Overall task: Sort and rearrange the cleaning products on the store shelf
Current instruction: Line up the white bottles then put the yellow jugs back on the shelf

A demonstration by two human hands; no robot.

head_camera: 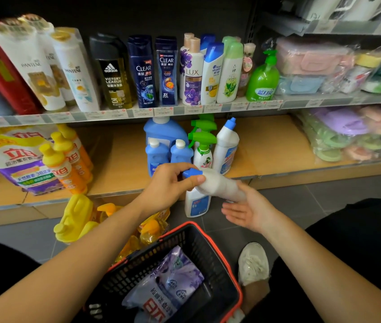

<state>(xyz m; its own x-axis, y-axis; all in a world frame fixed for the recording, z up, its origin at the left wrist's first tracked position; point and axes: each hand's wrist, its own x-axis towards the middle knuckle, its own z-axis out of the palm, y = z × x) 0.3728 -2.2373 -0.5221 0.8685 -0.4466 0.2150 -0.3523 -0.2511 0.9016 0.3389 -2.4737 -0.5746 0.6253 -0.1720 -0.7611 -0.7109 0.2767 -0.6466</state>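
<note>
I read the white blue-capped bottle (219,185) in my left hand's (170,183) grip as smooth, matt plastic. Below the grip, the black mesh basket with red rim (184,243) is moulded plastic, and the purple refill pouch (175,283) inside it is glossy film. Behind the grip, the tan shelf board (266,148) looks matt and wood-like. Lower left of the grip, the yellow jugs (75,217) are glossy plastic.

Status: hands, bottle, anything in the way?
Left hand grips white bottle by its blue cap, bottle tilted. Right hand open beside its base. Second bottle stands on the floor just behind.
</note>
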